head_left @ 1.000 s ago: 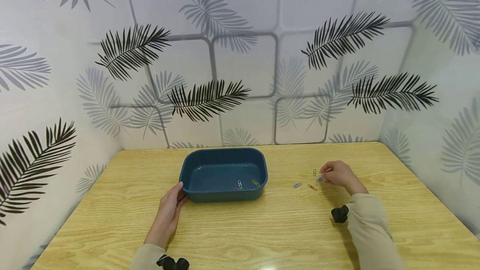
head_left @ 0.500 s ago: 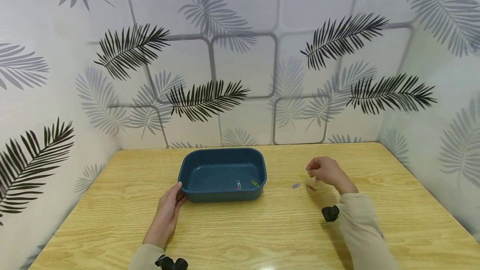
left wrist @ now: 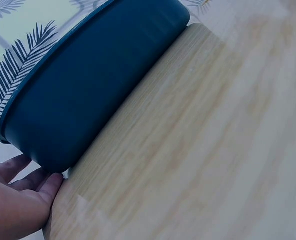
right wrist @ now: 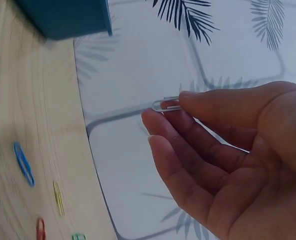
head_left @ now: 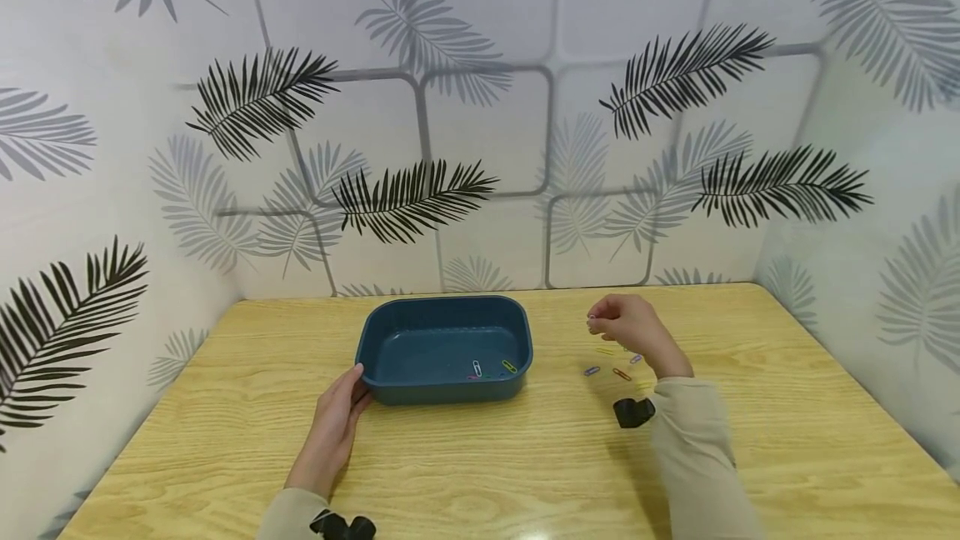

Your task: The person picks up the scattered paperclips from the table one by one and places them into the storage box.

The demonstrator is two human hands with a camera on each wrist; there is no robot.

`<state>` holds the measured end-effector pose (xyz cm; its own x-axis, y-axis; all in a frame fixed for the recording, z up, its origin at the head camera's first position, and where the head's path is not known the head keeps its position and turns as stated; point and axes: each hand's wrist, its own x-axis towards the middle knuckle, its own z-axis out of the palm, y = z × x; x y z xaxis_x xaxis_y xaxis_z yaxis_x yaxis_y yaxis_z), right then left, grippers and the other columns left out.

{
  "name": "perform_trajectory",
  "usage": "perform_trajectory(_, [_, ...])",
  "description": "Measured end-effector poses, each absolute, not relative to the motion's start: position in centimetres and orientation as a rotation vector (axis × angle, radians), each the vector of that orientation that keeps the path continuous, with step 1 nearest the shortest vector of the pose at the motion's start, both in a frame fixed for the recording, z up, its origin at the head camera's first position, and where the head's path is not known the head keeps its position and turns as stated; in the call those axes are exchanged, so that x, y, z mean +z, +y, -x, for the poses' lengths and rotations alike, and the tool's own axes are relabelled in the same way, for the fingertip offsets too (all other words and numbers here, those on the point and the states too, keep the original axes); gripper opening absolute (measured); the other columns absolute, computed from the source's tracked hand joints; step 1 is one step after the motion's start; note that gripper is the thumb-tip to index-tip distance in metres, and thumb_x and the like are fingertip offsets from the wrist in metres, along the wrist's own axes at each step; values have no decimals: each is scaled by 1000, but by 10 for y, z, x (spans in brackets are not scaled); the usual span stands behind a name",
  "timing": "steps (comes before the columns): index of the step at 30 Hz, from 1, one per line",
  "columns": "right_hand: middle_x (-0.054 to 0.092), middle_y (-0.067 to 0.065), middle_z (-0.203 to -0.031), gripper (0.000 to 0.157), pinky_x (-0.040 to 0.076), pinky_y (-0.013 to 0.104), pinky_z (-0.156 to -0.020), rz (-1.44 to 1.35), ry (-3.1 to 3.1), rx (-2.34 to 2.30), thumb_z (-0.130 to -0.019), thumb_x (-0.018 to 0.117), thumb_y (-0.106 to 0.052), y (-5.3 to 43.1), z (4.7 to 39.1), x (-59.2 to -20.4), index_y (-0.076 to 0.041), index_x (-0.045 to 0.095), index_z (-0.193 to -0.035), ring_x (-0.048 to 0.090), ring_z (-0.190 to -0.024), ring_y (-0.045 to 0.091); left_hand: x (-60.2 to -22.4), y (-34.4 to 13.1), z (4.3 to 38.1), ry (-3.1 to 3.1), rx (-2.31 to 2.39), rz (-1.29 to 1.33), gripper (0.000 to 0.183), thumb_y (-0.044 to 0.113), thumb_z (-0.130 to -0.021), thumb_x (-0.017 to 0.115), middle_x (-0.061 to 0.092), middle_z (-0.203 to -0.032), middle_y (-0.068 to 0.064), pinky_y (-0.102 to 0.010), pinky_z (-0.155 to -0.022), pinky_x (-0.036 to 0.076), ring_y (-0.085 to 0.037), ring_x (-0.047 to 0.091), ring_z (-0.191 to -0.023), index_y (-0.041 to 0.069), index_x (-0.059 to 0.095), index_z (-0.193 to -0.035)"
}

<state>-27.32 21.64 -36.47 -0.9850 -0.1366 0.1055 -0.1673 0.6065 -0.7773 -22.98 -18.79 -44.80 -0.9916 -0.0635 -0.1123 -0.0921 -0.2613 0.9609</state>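
My right hand (head_left: 628, 327) pinches a white paper clip (right wrist: 165, 104) between thumb and fingers, raised above the table to the right of a dark blue plastic basin (head_left: 450, 392). In the head view the left hand (head_left: 337, 419) grips that basin at its near left corner, thumb at the rim and fingers low on the outer wall. A white paper clip (head_left: 477, 368) and a yellow paper clip (head_left: 509, 366) lie inside the basin, with smaller coloured bits partly hidden behind its front wall.
On the wooden table (head_left: 480, 473) below the right hand lie several loose paper clips, among them a blue clip (right wrist: 23, 164), a red clip (right wrist: 41, 229), a yellow clip (right wrist: 58, 198) and a green clip (right wrist: 78, 236). A leaf-patterned wall (head_left: 487, 248) stands behind the table.
The right hand has risen from among the loose clips and moved left toward the basin, carrying the white paper clip. The left hand and the basin keep their places.
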Motion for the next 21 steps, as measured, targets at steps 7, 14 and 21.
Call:
perform_trajectory(7, [67, 14, -94, 14, 55, 40, -79, -268, -2736, 1450, -95, 61, -6, 190, 279, -363, 5, 63, -101, 64, -88, 29, -449, -188, 231, 1903, 2492, 212, 62, 32, -104, 44, 31, -149, -24, -35, -111, 30, -28, 32, -135, -8, 26, -148])
perform_trajectory(14, [67, 13, -88, 11, 55, 44, -79, -340, -2693, 1518, -94, 61, -3, 166, 283, -363, 6, 63, -99, 65, -83, 24, -451, -186, 231, 1912, 2486, 181, 63, 33, -104, 43, 29, -149, -26, -38, -112, 28, -30, 30, -134, -10, 25, -147])
perform_trajectory(21, [67, 13, -89, 12, 56, 38, -78, -319, -2686, 1574, -94, 61, -4, 147, 283, -361, 6, 64, -100, 65, -88, 31, -447, -187, 229, 1900, 2485, 208, 57, 28, -106, 39, 28, -150, -25, -39, -112, 27, -29, 30, -135, -9, 25, -148])
